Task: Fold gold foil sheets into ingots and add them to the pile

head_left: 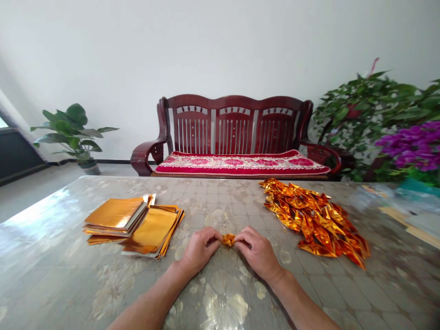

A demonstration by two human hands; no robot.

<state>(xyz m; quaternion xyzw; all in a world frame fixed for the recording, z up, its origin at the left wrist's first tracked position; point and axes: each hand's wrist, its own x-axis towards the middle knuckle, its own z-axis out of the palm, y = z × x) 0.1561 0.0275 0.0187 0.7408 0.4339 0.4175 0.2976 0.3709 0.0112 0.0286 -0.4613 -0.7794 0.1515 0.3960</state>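
Between my two hands is a small folded piece of gold foil paper [228, 239], just over the middle of the table. My left hand [202, 247] pinches its left end between thumb and fingers. At the other end, my right hand [258, 251] pinches it the same way. Flat gold foil sheets [151, 229] lie in loose stacks to the left of my hands. On the right is a heap of folded gold foil pieces [312, 217], shiny and pointed at the ends.
The table [223, 298] has a glossy patterned cover. Plastic bags and cardboard [412, 220] lie at its right edge. Beyond it stands a dark red wooden bench [233, 128] with a red floral cushion [240, 162]. Potted plants [77, 128] and purple flowers [412, 144] flank it.
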